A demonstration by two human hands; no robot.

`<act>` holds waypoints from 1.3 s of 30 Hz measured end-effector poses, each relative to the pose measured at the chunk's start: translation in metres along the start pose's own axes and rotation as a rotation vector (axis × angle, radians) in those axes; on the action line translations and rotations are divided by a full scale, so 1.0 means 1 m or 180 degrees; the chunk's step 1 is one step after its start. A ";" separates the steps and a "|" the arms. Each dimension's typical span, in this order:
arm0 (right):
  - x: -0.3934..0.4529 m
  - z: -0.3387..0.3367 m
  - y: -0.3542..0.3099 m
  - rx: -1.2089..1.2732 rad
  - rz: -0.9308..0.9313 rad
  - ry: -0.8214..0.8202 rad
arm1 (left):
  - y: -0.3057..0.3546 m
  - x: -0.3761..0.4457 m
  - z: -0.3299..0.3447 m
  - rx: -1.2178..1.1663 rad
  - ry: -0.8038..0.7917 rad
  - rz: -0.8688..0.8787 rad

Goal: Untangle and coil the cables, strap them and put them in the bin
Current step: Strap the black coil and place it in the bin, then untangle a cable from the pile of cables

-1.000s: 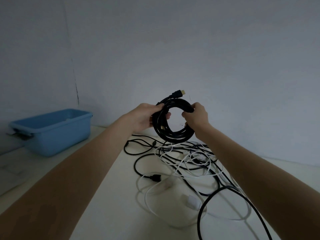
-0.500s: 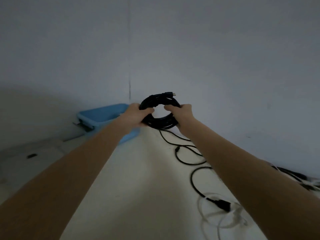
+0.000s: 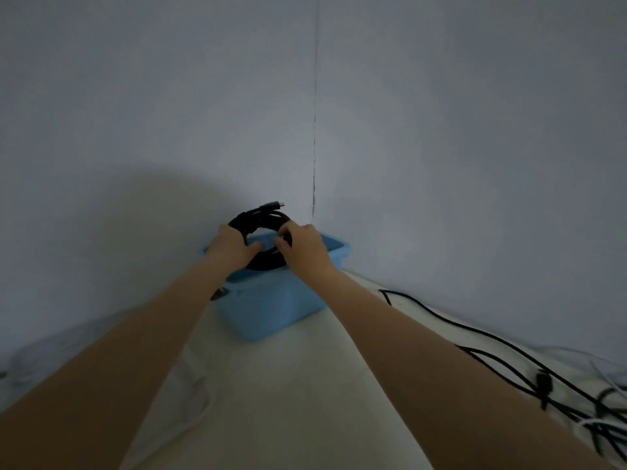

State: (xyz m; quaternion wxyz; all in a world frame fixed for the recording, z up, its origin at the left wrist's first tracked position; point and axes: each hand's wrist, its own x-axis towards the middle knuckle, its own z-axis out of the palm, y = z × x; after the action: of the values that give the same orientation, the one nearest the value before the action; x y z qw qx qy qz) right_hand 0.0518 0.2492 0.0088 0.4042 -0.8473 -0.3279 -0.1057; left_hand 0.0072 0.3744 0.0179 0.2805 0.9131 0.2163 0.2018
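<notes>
So, nearest at 4 o'clock, loose black cables (image 3: 529, 371) sprawled on the pale table (image 3: 288, 401). Further out, near 12 o'clock, both hands held the coiled black cable (image 3: 263, 220) over the blue bin (image 3: 271, 310): left hand (image 3: 232, 249) and right hand (image 3: 305, 251) each curled around its rim. Couldn't make out any labels.

We count 1 blue bin (image 3: 268, 310), 1 black coiled cable (image 3: 261, 220), 2 hands, left (image 3: 230, 247) & right (image 3: 305, 251); loose cables (image 3: 509, 364) at right, approx 3+ black, tangled, can't count exactly.
</notes>
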 end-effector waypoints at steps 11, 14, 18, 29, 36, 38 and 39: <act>0.006 -0.012 -0.008 -0.1386 0.0378 -0.1256 | 0.033 -0.012 0.011 0.2174 0.0141 0.0623; -0.012 -0.061 -0.013 -0.1579 0.0169 -0.1243 | 0.069 -0.032 0.018 0.1630 0.0359 0.1094; -0.060 -0.155 -0.009 -0.1771 0.0482 -0.1123 | 0.124 -0.082 0.043 0.0720 -0.0074 0.1695; -0.304 -0.341 0.016 -0.2152 0.2825 -0.1907 | 0.271 -0.300 0.103 0.0154 -0.3336 0.3426; -0.415 -0.360 0.003 -0.1359 0.3200 -0.2688 | 0.292 -0.401 0.113 0.0574 -0.4625 0.3226; -0.431 -0.358 0.007 -0.1317 0.3194 -0.2852 | 0.287 -0.405 0.114 0.0573 -0.4711 0.3179; -0.436 -0.355 0.012 -0.1410 0.3185 -0.2968 | 0.285 -0.406 0.116 0.0607 -0.4670 0.3199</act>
State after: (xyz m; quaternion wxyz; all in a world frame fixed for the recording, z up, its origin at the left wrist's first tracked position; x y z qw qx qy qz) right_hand -0.2429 -0.2292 0.0393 0.0406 -0.9151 -0.0095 0.4010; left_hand -0.1911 -0.0948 0.0001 0.1496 0.8189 -0.4273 -0.3527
